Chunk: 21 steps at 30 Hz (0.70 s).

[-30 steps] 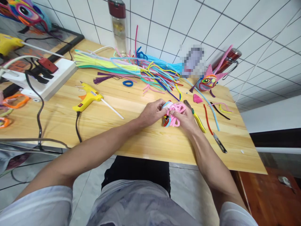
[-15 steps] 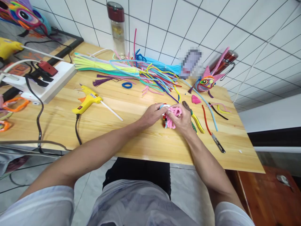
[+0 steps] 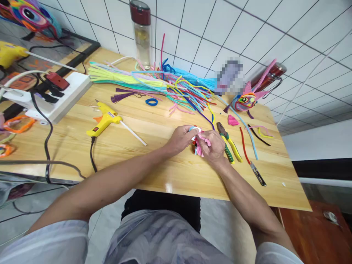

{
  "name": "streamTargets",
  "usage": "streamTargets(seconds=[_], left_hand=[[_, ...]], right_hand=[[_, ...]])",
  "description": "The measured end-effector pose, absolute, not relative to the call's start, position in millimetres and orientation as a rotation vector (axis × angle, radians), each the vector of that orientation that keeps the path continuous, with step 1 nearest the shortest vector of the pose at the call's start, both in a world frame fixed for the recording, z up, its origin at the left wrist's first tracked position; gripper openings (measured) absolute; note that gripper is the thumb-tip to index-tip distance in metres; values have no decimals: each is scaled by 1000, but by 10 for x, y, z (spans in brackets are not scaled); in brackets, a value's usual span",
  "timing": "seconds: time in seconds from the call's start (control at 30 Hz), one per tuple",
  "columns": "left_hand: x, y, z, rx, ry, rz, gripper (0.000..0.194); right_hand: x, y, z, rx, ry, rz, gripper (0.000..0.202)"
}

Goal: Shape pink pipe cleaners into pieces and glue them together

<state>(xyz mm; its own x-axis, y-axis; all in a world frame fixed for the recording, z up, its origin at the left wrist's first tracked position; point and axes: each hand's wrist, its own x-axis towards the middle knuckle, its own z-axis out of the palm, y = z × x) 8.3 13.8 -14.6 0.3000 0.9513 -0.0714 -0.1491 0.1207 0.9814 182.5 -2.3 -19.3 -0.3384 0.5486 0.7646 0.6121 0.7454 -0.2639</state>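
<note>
Ok so rn both my hands are closed on the fuzzy piece [image 3: 195, 148], which sits just L of the pliers [image 3: 222, 129], over the front half of the table [image 3: 165, 172]. L hand [image 3: 178, 140] is gripping its white/light blue side, thumb on top. R hand [image 3: 216, 146] has its fingers bunched on the pink loops [image 3: 206, 140], btw the two hands are almost touching. Can't tell if the piece rests on the wood, bc my fingers cover a lot of it. I can make out bits of red & black too.

Using the pliers as the landmark: they lie just beside my R hand, w/ yellow & green handles pointing toward me. R of them there's a red stem [image 3: 244, 145], then the light blue stem [image 3: 250, 132], plus the snips [image 3: 257, 174] a bit nearer me. Pink ribbed scrap [image 3: 233, 120] is just behind & slightly R of them, and the lil fish figure [image 3: 244, 102] is farther back that way.

Well L of the pliers is the yellow glue gun [image 3: 103, 123] w/ a white stick poking out the back. Back & L of the pliers = big pile of pipe cleaners [image 3: 126, 77], w/ the blue ring [image 3: 151, 102] in front of it.
</note>
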Motion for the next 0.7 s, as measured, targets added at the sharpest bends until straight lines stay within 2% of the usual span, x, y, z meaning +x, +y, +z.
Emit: streamTargets(seconds=[0.37,0.5,0.6,0.7], left_hand=[[103,118,-241,1131,893,1029,33],[6,257,-245,954,981,1140,31],[-32,309,-231,894,916,1176,36],[1,302,-243,893,787,1132,44]], right_hand=[[1832,-60,-109,-767,-2103,-289,10],[1735,-205,-81,-749,-2067,-98,9],[1689,-267,-86,-923,-1905,74,4],[1715,-233,-110,-1164,-1705,180,18]])
